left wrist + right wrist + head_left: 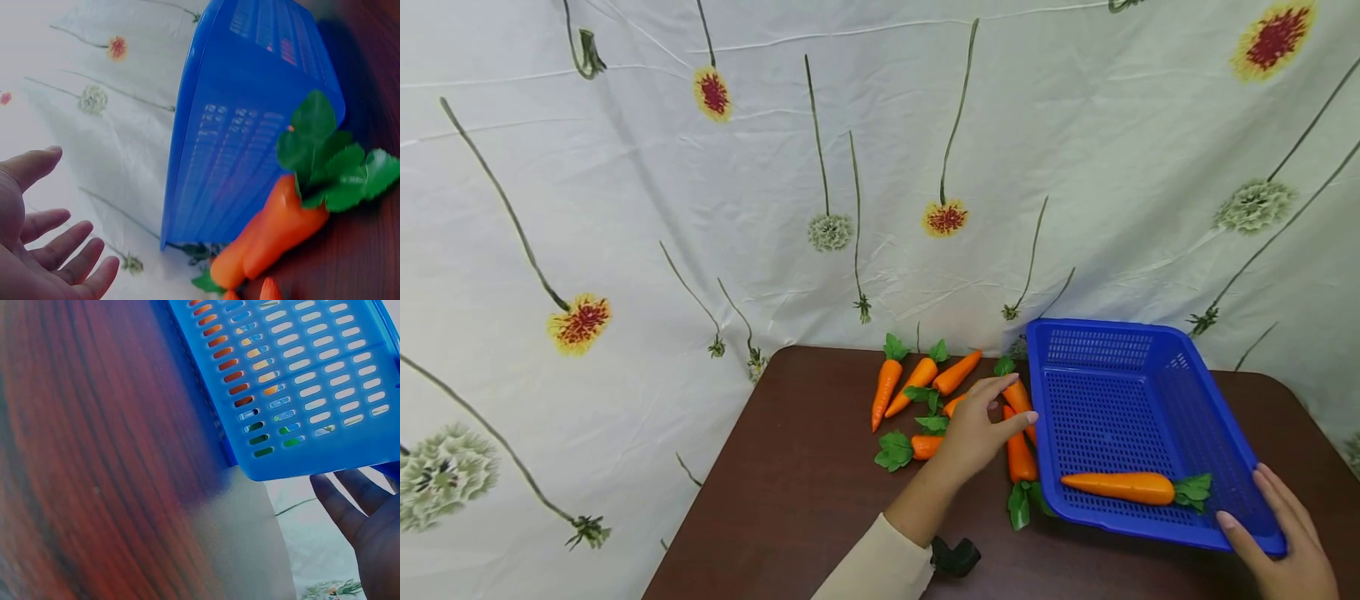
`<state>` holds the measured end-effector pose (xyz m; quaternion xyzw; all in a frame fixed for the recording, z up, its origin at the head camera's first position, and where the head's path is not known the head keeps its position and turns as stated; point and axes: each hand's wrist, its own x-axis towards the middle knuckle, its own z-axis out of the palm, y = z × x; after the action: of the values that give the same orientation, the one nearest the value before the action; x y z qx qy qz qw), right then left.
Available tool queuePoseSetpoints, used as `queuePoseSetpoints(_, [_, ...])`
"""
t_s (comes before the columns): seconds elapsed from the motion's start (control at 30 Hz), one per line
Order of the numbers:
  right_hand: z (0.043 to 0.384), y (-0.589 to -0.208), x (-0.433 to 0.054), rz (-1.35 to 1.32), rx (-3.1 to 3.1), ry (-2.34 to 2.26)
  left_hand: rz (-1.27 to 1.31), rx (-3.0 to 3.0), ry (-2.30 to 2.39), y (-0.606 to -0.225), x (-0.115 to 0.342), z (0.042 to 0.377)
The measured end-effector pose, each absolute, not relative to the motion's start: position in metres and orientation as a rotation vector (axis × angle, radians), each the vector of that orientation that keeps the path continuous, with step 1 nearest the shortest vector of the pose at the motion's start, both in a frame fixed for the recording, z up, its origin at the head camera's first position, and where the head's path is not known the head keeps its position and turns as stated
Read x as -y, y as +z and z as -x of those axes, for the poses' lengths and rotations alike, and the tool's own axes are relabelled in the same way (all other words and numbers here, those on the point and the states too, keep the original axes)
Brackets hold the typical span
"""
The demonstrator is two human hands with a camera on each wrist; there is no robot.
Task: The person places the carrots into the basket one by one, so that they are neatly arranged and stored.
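My left hand (973,429) hovers over the carrots just left of the blue plastic basket (1213,408), its fingers parted and holding nothing. In the left wrist view the same hand (53,240) is apart from the basket's side wall and the carrots. My right hand (1292,533) holds the basket's near right corner, thumb on the front rim and fingers along the right side. One carrot (1120,486) with green leaves lies inside the basket near its front wall. Beside the basket's left wall, another carrot (1019,454) points away, leaves toward me.
Several more carrots lie on the dark brown table (760,500), including one carrot (887,387) at the group's left end. A black object (955,557) shows by my left wrist. A white cloth (865,167) with printed flowers hangs behind the table.
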<state>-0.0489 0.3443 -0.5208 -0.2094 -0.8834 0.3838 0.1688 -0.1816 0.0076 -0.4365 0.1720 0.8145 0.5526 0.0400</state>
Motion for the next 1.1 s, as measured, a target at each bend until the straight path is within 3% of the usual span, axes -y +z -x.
queuePoseSetpoints(0.87, [0.049, -0.522, -0.346, 0.587, 2.525, 1.088, -0.279, -2.545, 1.716, -0.473, 0.050, 0.194])
queuePoseSetpoints(1.1, [0.049, -0.521, -0.345, 0.605, 2.528, 1.085, -0.326, -2.581, 1.796, -0.485, 0.059, 0.195])
